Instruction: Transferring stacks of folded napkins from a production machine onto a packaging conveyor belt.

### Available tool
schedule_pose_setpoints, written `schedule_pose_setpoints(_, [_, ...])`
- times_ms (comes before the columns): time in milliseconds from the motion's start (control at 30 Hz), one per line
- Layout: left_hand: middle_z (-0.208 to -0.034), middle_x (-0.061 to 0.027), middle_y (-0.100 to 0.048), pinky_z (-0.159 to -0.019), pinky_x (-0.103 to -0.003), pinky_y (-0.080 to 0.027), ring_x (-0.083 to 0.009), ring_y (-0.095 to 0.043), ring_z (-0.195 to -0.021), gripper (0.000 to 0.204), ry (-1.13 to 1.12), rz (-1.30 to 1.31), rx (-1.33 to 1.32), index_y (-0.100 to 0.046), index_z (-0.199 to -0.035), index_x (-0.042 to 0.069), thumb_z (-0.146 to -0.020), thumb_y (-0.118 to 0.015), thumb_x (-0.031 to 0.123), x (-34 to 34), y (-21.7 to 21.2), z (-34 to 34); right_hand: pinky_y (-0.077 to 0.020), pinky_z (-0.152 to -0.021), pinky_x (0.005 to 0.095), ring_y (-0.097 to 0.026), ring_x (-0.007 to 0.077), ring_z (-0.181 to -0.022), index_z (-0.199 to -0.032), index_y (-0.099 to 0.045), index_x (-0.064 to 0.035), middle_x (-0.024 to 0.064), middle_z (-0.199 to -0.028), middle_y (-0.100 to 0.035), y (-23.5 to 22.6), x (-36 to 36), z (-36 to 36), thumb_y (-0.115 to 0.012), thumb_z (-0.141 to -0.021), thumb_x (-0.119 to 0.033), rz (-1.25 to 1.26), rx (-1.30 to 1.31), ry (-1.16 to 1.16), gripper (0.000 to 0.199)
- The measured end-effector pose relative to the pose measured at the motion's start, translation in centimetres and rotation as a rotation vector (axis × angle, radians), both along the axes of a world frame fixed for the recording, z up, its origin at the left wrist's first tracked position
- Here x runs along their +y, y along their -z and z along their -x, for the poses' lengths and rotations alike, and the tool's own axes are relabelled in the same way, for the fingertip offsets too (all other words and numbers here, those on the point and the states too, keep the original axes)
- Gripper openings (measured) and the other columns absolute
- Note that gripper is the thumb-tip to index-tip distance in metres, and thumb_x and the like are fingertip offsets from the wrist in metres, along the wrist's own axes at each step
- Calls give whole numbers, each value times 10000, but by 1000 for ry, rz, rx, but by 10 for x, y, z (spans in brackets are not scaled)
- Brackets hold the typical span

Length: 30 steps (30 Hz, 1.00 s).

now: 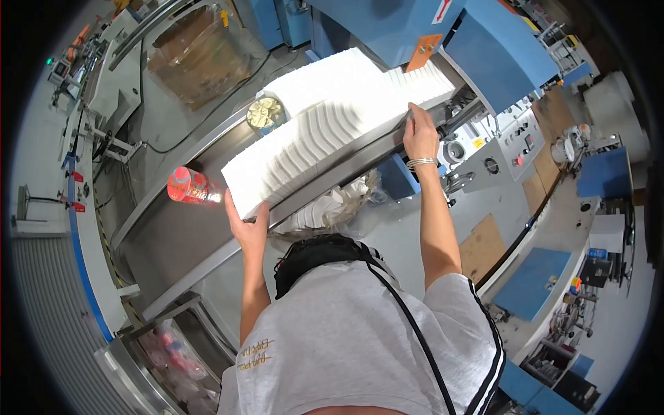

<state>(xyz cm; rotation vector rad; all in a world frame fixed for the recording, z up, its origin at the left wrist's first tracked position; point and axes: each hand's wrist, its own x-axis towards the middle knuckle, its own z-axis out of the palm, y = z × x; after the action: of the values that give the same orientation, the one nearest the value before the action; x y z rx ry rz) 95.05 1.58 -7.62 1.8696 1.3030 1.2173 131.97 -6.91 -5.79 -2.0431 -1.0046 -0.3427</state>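
Observation:
A long row of white, thin, sheet-like pieces packed side by side [304,149] lies along a metal trough; they look like folded paper. At the row's left end, my left hand [249,225] presses its fingers against the end face, with the thumb on the near side. My right hand [420,135] is at the near edge of the row's right part, fingers bent and close together against it. Behind the row lies a second white block [325,79]. A round tub with pale yellow crumpled contents [265,114] stands against the row's far side.
A red-and-clear container [188,185] stands on the metal trough [173,242] at left. A blue machine [387,28] with an orange bracket [423,52] rises beyond the row's right end. Plastic bags with white scraps [332,207] lie below the trough. A control panel [519,145] is at right.

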Motion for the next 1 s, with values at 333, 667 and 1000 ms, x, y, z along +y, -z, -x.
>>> schedule_pose_setpoints(333, [-1307,-211,-473,-1000,-368,-365,-310,-483,-1189,786,-2,-16,-4,-362,-1357,-28,-701,-763,136,0,1,2,-481,-833,422,-597,365,-947,-1098,-605,-16,189,-1034,-631,-1,1,6,-551,-830,-52,-6,28,20,275])
schedule_pose_setpoints(667, [-1337,-173,-463,-1015,-363,-348,-284,-466,-1207,776,-2,-10,1,-370,-1375,17,-710,-752,139,1,5,4,-488,-816,410,-612,367,-930,-1091,-613,-17,206,-1028,-637,2,0,4,-540,-848,-57,-7,-80,6,257])
schedule_pose_setpoints(1000, [-1347,-174,-454,-1022,-368,-340,-287,-458,-1216,767,1,-8,-12,-371,-1375,17,-721,-749,155,0,3,3,-497,-748,400,-609,330,-818,-1024,-628,-10,152,-935,-661,4,3,6,-593,-779,-18,59,-299,22,248])
